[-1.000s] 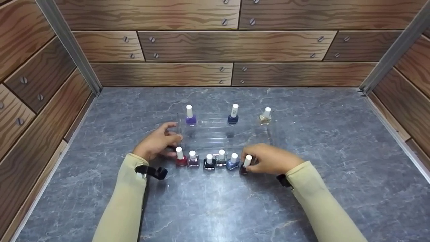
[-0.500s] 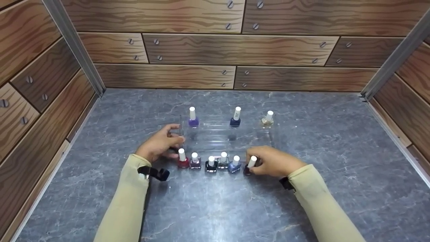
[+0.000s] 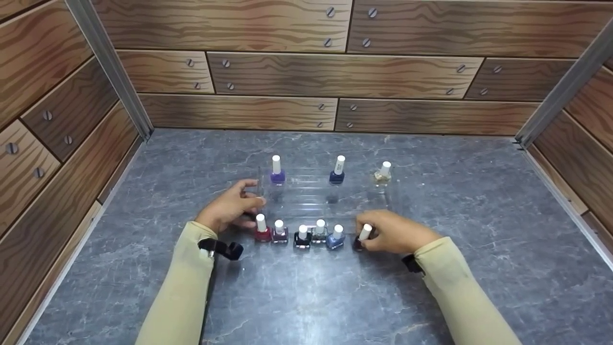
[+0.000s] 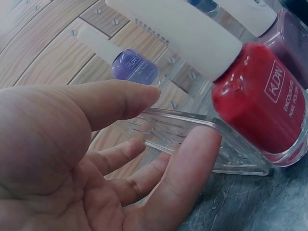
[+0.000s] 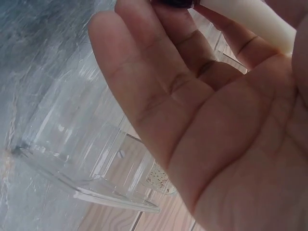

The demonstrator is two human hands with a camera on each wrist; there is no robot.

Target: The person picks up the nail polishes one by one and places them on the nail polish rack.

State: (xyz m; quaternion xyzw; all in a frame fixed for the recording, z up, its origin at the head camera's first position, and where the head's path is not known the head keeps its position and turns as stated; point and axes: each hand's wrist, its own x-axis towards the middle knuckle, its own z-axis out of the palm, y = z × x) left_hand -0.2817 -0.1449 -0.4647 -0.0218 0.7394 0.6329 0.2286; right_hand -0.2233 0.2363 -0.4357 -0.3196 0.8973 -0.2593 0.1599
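Observation:
In the head view, my right hand (image 3: 393,232) pinches a dark nail polish bottle (image 3: 364,235) with a white cap at the right end of the front row. The right wrist view shows its cap (image 5: 250,17) between thumb and fingers. My left hand (image 3: 231,207) lies at the left end of a clear stepped rack (image 3: 306,194), its fingers extended and the thumb tip at the rack's edge. Close beside it stands a red nail polish (image 4: 262,98). Mauve (image 3: 279,234), black (image 3: 302,238), glittery grey (image 3: 320,233) and blue (image 3: 336,239) bottles continue that row.
Along the rack's back stand a purple bottle (image 3: 278,173), a navy bottle (image 3: 337,174) and a gold glitter bottle (image 3: 382,175). Wood-patterned walls (image 3: 330,74) close off the back and sides of the grey marbled table (image 3: 306,306).
My right hand has shifted a little to the right with the dark bottle, widening its gap to the blue one. The left hand stays at the rack's end. The head view has tilted slightly.

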